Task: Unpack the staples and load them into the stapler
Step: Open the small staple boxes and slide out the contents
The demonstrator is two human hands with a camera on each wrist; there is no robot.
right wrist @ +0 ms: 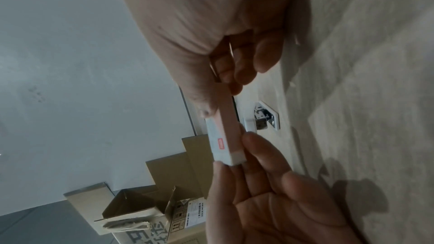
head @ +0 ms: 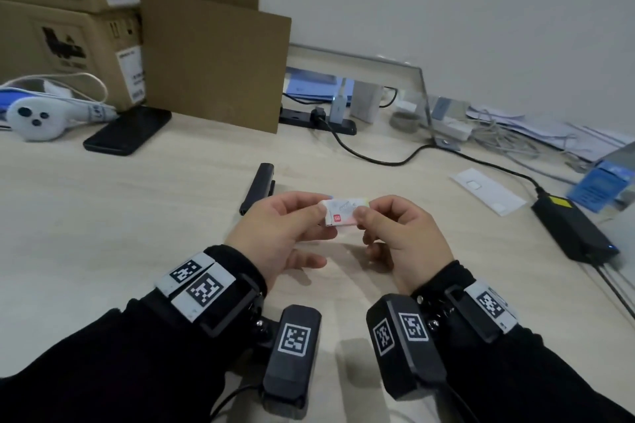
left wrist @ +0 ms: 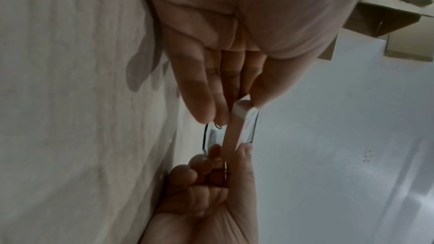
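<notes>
Fingers (head: 321,216) of the left hand (head: 275,237) pinch one end of the staple box (head: 343,213); the right hand (head: 402,233) pinches the opposite end between thumb and forefinger, spare fingers loosely curled. Box held level, clear of the table (head: 137,216), end flaps apparently closed, seen best in the right wrist view. Step in hand, by judgement: opening the box. Recommended: steady the body with one hand, lift one end flap with the other thumb, keep the box level so staple strips do not spill. Stapler (head: 257,187) lies closed on the table just beyond the left hand, untouched. Phone (head: 127,130) lies well apart.
</notes>
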